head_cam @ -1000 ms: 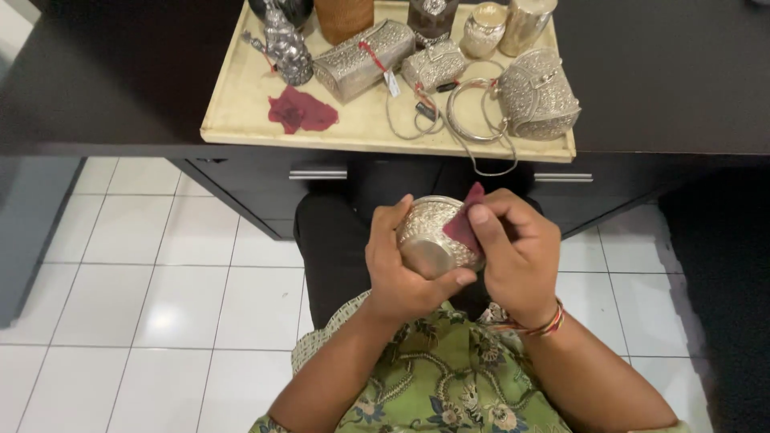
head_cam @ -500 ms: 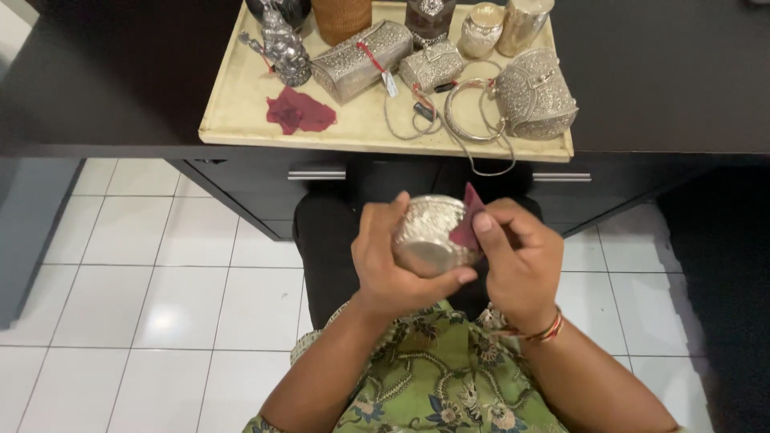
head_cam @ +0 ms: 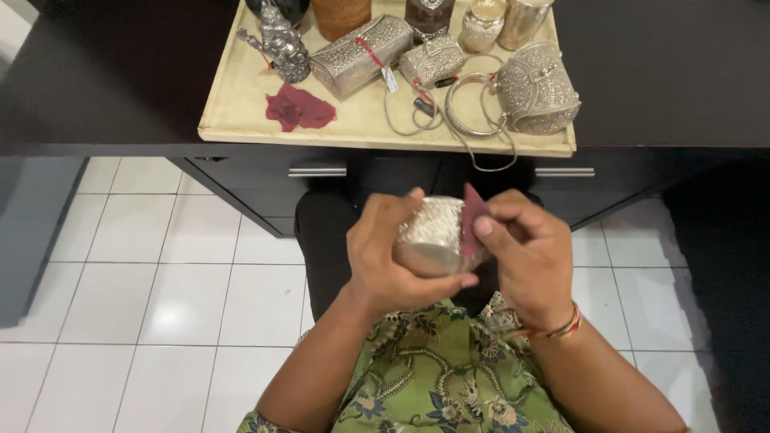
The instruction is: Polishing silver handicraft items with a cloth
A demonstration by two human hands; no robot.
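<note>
Both hands meet over the lap, below the desk (head_cam: 120, 80) edge: the left hand (head_cam: 385, 256) is curled around a silver bowl (head_cam: 433, 236), gripping it from the left and underneath, while the right hand (head_cam: 525, 252) pinches a dark red cloth (head_cam: 472, 220) against the bowl's right side. Fingers cover much of the bowl, so its full shape is hard to make out, and most of the cloth is hidden. Up on the desk, a tray (head_cam: 241, 104) of silver pieces is cut off at the top.
</note>
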